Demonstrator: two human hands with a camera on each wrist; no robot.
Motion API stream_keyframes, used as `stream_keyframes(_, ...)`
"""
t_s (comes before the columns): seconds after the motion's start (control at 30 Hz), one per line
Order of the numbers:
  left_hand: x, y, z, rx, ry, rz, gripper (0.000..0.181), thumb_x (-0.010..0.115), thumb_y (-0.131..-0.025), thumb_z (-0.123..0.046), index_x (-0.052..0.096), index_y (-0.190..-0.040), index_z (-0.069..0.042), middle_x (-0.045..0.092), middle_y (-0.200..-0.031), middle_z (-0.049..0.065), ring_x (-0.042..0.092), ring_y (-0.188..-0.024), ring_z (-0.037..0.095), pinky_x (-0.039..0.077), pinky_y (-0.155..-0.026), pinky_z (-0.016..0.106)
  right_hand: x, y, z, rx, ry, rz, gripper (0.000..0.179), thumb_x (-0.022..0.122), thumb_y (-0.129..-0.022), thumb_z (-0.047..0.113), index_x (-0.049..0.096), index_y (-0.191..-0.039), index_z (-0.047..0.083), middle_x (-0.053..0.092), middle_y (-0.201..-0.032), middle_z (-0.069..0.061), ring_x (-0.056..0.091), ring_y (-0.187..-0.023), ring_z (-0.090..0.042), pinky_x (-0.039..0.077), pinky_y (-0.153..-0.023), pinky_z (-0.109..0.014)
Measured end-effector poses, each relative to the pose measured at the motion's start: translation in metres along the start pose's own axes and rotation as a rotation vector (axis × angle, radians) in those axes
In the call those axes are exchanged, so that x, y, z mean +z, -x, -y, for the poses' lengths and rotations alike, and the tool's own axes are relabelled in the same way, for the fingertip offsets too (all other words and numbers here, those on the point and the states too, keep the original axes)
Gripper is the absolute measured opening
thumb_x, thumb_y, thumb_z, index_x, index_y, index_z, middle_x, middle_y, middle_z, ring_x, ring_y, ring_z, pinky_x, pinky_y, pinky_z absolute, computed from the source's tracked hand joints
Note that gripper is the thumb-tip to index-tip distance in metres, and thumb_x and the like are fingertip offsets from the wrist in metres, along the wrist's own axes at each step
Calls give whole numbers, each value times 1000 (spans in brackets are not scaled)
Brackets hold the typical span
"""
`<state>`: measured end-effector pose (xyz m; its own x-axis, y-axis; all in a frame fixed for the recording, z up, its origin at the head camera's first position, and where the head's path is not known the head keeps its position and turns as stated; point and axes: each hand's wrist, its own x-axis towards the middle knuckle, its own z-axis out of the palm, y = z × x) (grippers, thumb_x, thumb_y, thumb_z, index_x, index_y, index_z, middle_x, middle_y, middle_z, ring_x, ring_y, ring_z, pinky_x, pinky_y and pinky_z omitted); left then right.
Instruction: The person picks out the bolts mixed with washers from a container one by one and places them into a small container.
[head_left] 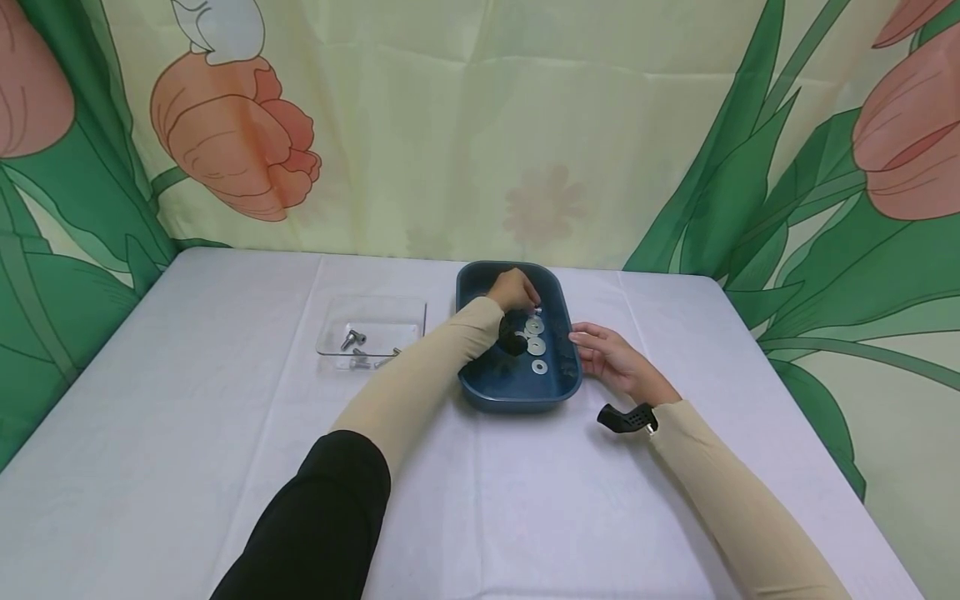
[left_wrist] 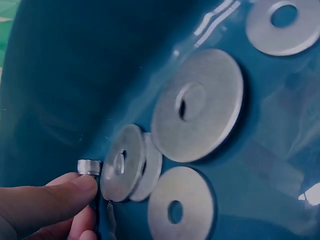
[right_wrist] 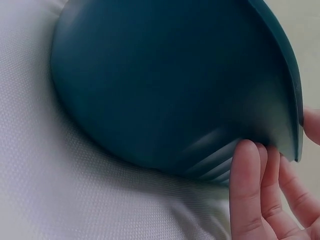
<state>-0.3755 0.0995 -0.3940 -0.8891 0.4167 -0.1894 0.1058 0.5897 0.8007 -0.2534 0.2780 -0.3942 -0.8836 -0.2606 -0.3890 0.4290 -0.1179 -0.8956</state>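
My left hand point(head_left: 515, 289) is inside the blue tray point(head_left: 517, 406), near its far end. In the left wrist view, thumb and fingertips pinch a socket head screw point(left_wrist: 89, 167) just below its knurled head; fingers partly hide the shank. Beside the screw, several flat metal washers point(left_wrist: 197, 105) of different sizes lie on the tray floor, two of them overlapping. My right hand point(head_left: 611, 360) holds the tray's right side. The right wrist view has its fingers point(right_wrist: 246, 185) against the outer wall and the thumb over the rim.
A clear plastic box point(head_left: 330, 333) stands left of the tray, with several metal screws point(head_left: 352, 338) in it. A white cloth point(head_left: 187, 400) covers the table. Behind the far edge hangs a floral curtain point(head_left: 450, 150).
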Motion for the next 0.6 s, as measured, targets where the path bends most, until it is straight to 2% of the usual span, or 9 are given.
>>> stream_keyframes(0.33, 6, 10, -3, 82, -89, -38, 12, 69, -81, 1, 73, -92, -1, 70, -97, 11, 63, -84, 22, 55, -82, 30, -1, -1, 0, -8, -1, 4, 15, 52, -96, 12, 51, -111, 11, 70, -94, 2, 67, -83, -11, 56, -76, -26)
stream_keyframes(0.6, 7, 15, -6, 101, -151, -42, 7, 71, -80, -2, 74, -86, -2, 70, -91, 10, 61, -77, 18, 52, -71, 25, 0, -2, -1, -9, -4, 1, 13, 51, -96, 12, 53, -109, 12, 71, -94, 2, 67, -83, -11, 56, -76, -26)
